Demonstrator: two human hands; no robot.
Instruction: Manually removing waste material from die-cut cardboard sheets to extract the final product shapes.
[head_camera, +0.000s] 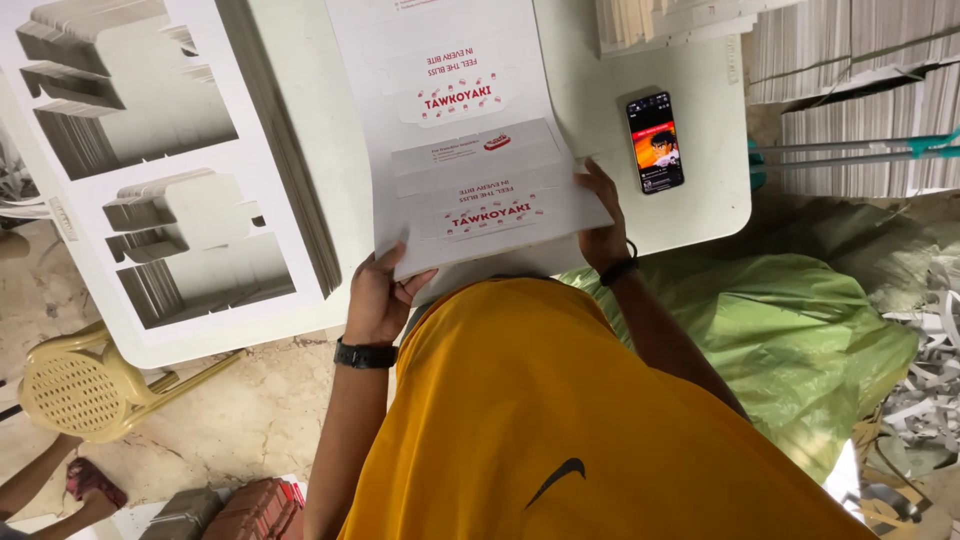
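Both grips clamped on printed card sheet (470, 150): left hand (378, 298), right hand (603, 225); white table (700, 200), stone floor (240, 420)

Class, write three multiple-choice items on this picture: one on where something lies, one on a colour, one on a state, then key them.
1. Where does the phone lie?
A on the white table
B on the floor
C on the stool

2. What colour is the plastic stool?
A blue
B pale yellow
C black

3. The phone's screen is:
A dark
B cracked
C lit

Key: 1 A, it lies flat beside the printed card sheet that the left hand and right hand grip; 2 B, its seat and legs are pale yellow; 3 C, a picture shows on it.
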